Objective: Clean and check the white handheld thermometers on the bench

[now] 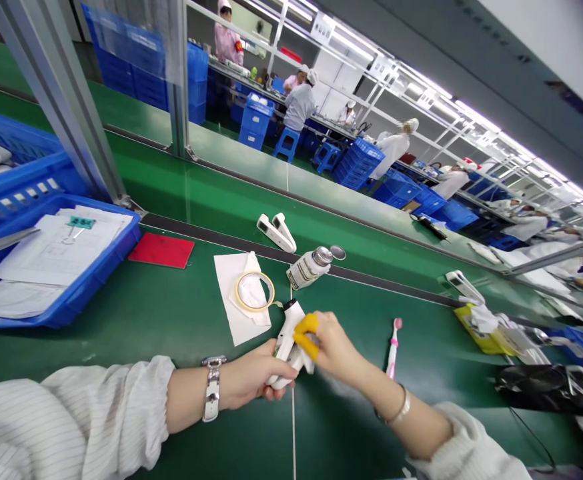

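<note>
Device (286,337): white, dark-tipped, held slantwise above the surface (341,427), between your hands. Left hand (259,373): closed round the device's lower end, thumb on top; best kept firm, probably, so the piece does not twist. Right hand (331,343): partly curled, yellow finger cots (305,325) against the device's side; whether they pinch a wipe, cannot tell. Advised: light, even pressure, fingertips flat. Bottle (306,270): just beyond the device, lid (338,253) apparently open; mind your knuckles. Tape (238,297): on a white sheet (231,313). Toothbrush (393,347): apart, to your right.
</note>
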Motion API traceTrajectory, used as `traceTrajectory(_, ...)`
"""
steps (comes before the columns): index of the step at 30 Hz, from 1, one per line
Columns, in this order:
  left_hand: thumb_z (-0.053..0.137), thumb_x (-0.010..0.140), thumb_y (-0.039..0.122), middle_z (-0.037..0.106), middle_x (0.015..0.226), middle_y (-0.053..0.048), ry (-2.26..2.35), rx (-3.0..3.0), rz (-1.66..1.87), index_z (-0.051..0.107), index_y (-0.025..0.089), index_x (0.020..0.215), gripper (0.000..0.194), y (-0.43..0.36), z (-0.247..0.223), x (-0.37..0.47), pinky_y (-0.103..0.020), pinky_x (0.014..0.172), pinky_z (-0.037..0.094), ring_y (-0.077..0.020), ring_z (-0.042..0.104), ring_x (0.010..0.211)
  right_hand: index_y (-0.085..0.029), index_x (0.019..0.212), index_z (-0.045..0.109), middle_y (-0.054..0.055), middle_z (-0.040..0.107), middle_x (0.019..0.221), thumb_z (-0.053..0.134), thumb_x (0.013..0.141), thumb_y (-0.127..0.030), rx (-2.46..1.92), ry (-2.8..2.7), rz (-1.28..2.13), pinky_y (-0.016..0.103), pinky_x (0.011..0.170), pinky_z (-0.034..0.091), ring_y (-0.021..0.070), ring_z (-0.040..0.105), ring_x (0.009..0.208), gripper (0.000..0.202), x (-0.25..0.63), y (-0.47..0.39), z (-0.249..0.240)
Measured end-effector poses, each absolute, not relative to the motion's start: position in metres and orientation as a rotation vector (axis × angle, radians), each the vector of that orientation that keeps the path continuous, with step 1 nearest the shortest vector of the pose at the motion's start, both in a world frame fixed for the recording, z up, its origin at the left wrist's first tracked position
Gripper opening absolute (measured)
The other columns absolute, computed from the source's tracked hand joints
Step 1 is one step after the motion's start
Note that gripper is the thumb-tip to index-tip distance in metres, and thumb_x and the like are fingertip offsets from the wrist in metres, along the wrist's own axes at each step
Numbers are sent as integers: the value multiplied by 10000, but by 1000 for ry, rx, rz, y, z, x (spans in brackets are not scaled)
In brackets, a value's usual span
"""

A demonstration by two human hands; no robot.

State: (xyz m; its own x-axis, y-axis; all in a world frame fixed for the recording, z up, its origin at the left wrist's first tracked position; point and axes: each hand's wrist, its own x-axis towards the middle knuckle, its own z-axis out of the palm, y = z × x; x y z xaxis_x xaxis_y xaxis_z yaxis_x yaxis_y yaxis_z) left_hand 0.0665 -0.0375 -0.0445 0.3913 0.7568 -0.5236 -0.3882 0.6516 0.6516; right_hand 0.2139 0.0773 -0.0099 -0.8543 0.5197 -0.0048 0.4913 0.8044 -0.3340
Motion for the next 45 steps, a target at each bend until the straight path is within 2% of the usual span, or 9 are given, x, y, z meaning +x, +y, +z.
traceTrajectory(16, 577, 670, 223, 565, 703, 4, 886, 467, 781, 404, 174, 1057, 426, -39, -50, 67, -182, 442, 243, -67, 485, 493, -190, 816, 610, 19, 646, 762, 549, 818, -122, -775, -2937, 436, 312, 698, 310, 176, 525, 722, 91, 209, 81, -7)
traceTrajectory(19, 580, 667, 225, 559, 694, 8, 895, 463, 781, 403, 172, 1047, 423, -39, -50, 67, -182, 437, 239, -69, 483, 487, -187, 772, 606, 18, 636, 726, 548, 815, -123, -771, -2939, 421, 309, 685, 313, 176, 523, 706, 96, 206, 81, -5)
traceTrajectory(27, 570, 671, 201, 554, 685, 9, 893, 454, 793, 405, 170, 1052, 417, -41, -47, 67, -180, 433, 240, -67, 486, 485, -191, 808, 603, 20, 658, 805, 548, 847, -152, -793, -2947, 394, 293, 704, 362, 168, 554, 748, 78, 206, 79, -13)
traceTrajectory(30, 571, 672, 205, 557, 692, 8, 883, 448, 801, 403, 171, 1047, 411, -41, -47, 67, -177, 429, 235, -62, 481, 481, -182, 826, 635, 40, 666, 804, 538, 855, -151, -824, -2996, 332, 305, 695, 369, 184, 560, 751, 106, 205, 80, -3)
traceTrajectory(33, 567, 657, 208, 553, 681, 11, 879, 431, 812, 406, 171, 1020, 398, -40, -48, 67, -176, 423, 234, -59, 475, 467, -178, 793, 678, 59, 659, 718, 535, 849, -164, -807, -3087, 268, 323, 670, 381, 215, 570, 728, 153, 197, 85, 26)
traceTrajectory(36, 577, 610, 198, 561, 670, 10, 869, 420, 829, 412, 175, 982, 407, -39, -50, 68, -175, 411, 238, -63, 477, 453, -206, 1004, 670, 64, 680, 915, 541, 865, -254, -731, -3134, 252, 321, 741, 424, 225, 595, 853, 196, 169, 92, 57)
traceTrajectory(39, 577, 557, 192, 572, 652, 5, 866, 406, 842, 412, 179, 973, 448, -38, -53, 70, -177, 393, 240, -73, 478, 431, -174, 1193, 563, 103, 596, 1169, 460, 918, -312, -826, -3043, 166, 341, 864, 424, 245, 539, 1052, 324, 117, 110, 64)
traceTrajectory(42, 581, 514, 194, 573, 615, 1, 877, 401, 850, 408, 180, 975, 492, -35, -57, 73, -184, 376, 242, -85, 467, 398, -138, 1264, 474, 146, 547, 1204, 470, 921, -331, -1016, -2975, 97, 402, 871, 444, 261, 540, 1055, 393, 53, 136, 44)
traceTrajectory(45, 597, 501, 183, 556, 571, 11, 873, 407, 849, 409, 196, 954, 491, -31, -64, 77, -198, 372, 249, -106, 457, 385, -157, 1249, 462, 105, 565, 1139, 517, 907, -389, -1175, -2988, 117, 414, 799, 498, 226, 590, 949, 417, 2, 158, 15)
